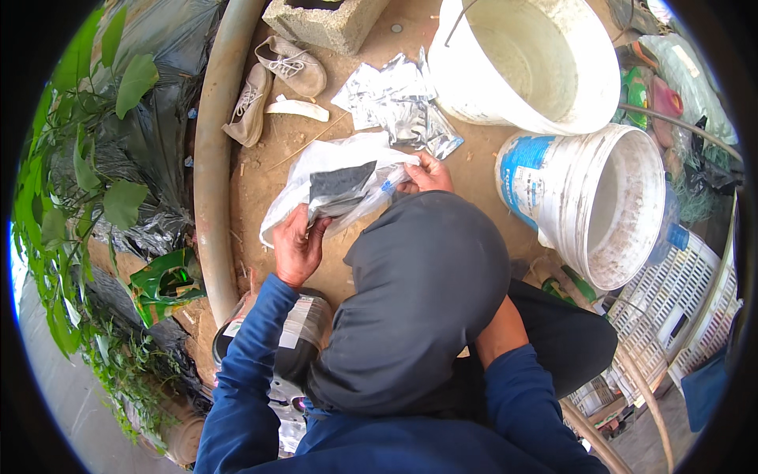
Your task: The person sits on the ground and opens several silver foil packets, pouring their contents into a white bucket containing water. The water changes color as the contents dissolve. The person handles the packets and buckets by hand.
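Observation:
A thin white plastic bag (349, 151) is stretched between my two hands, low over the dirt ground. Its near-left edge is pinched by my left hand (301, 244). At its right edge, my right hand (427, 173) grips the plastic between thumb and fingers. Inside the bag, or showing through it, is a dark flat packet (342, 182). My bent knee hides part of my right forearm. Just beyond the bag lie several crumpled silver foil packets (402, 101).
A large white bucket (441, 77) and a smaller white pail (556, 189), tipped sideways, stand right. Left are canvas shoes (296, 68), a thick pipe (214, 148) and leafy plants (121, 201). A concrete block (323, 23) sits ahead; a plastic crate (663, 296) lies right.

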{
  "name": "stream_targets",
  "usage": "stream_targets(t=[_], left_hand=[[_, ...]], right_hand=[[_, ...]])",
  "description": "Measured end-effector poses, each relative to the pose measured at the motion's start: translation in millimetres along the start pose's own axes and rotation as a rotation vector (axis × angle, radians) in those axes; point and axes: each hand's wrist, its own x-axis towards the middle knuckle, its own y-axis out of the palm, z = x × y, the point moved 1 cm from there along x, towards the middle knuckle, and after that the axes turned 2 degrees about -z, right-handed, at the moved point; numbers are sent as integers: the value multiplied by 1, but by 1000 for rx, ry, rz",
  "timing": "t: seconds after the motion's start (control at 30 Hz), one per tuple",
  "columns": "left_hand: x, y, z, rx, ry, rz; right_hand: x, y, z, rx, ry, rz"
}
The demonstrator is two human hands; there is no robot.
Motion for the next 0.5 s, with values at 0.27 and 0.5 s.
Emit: stream_targets(t=[0.27, 0.5], left_hand=[[74, 9, -37, -835, -569, -110], [124, 74, -43, -703, -616, -141]], right_hand=[[3, -4, -16, -191, 80, 40], [-11, -3, -23, -134, 125, 95]])
